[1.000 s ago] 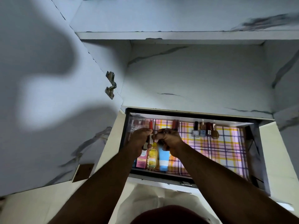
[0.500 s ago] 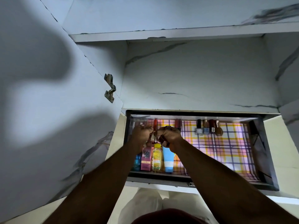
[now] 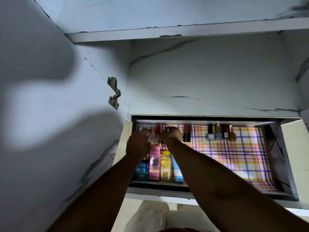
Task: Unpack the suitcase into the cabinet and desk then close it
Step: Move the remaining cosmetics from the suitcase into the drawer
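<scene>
White marbled cabinet [image 3: 209, 77] walls stand above an open drawer [image 3: 209, 193] with checked lining. Left hand [image 3: 138, 146] and right hand [image 3: 171, 135] meet at its far left corner, both curled around small clear items [image 3: 151, 137]. Bottles [image 3: 165, 166] stand just under the wrists; nail polishes [image 3: 220, 133] are well right.

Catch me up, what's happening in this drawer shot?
A person is arranging cosmetics in an open drawer lined with plaid paper. Both hands work at its back left corner: the left hand and right hand are curled around small items there, too dark to identify. A pink box, yellow bottle and blue tube lie in front; nail polish bottles line the back.
</scene>
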